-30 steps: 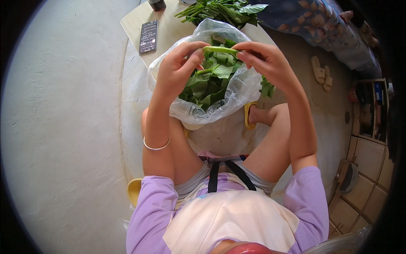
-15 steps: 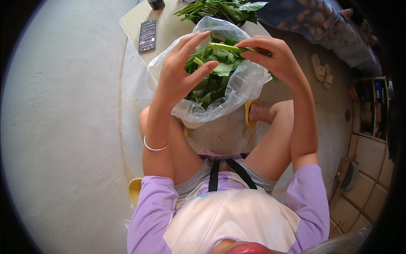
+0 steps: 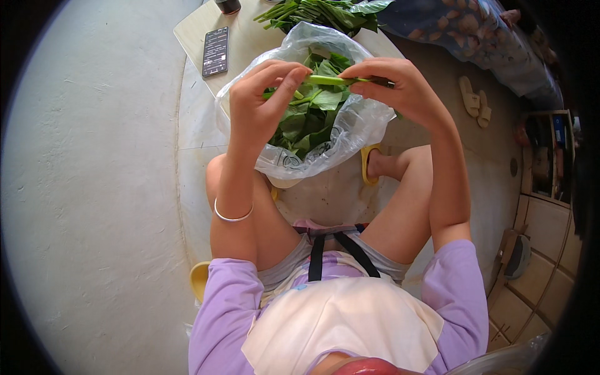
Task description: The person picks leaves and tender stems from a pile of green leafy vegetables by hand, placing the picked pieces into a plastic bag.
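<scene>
A green leafy-vegetable stem (image 3: 327, 80) stretches level between my two hands, above the bag. My left hand (image 3: 261, 94) pinches its left end between thumb and fingertips. The other end is in the grip of my right hand (image 3: 394, 84), whose fingers partly hide it. Below them, a translucent white plastic bag (image 3: 369, 134) stands open, holding loose green leaves (image 3: 306, 122) and cut stems. Behind the bag, a bunch of long-stemmed greens (image 3: 319, 15) lies on the pale table (image 3: 190, 31).
A phone (image 3: 215, 52) with a lit screen and a dark cup (image 3: 227, 5) are on the table's left part. To the right are a flowered cloth (image 3: 450, 25), beige slippers (image 3: 475, 102) and a tiled shelf unit (image 3: 540, 225). My knees flank the bag.
My left hand was spread and apart from the stem; it has closed on the left end. My right hand has lowered slightly with the stem.
</scene>
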Tool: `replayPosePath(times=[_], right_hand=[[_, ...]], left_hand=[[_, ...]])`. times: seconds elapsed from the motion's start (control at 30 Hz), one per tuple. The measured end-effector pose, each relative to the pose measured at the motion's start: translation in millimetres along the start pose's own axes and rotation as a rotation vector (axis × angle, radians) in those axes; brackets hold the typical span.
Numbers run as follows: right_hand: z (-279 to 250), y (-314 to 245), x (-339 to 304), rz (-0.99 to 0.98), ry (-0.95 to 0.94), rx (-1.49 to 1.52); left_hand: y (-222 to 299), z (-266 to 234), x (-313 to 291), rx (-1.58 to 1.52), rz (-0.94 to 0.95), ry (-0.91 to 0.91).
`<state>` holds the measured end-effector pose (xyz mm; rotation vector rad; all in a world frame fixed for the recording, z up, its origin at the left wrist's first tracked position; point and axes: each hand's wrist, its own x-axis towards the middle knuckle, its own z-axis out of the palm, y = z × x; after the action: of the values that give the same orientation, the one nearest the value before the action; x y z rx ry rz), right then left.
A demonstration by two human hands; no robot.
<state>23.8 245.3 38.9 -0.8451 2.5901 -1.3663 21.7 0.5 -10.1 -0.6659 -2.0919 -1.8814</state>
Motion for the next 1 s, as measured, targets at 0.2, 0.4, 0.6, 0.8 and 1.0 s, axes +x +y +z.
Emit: replayPosePath(times=[0.2,0.4,0.6,0.8,1.0], right_hand=[[-11,5,-8,-0.151,0.100,-0.238],[-47,12,-35,-0.132,0.220,-0.288],[-69,16,-53,0.094,0.195,-0.070],[-81,24,-51,0.134,0.146,-0.049],[-75,36,-48,0.071,0.178,0.103]], left_hand=[[-9,4,3,-0.236,-0.222,0.189],[-4,4,39,-0.234,-0.280,0.165],[-52,79,132,0.173,-0.019,-0.370],[-69,122,181,0.542,0.060,-0.787],[-27,91,158,0.538,0.076,-0.567]])
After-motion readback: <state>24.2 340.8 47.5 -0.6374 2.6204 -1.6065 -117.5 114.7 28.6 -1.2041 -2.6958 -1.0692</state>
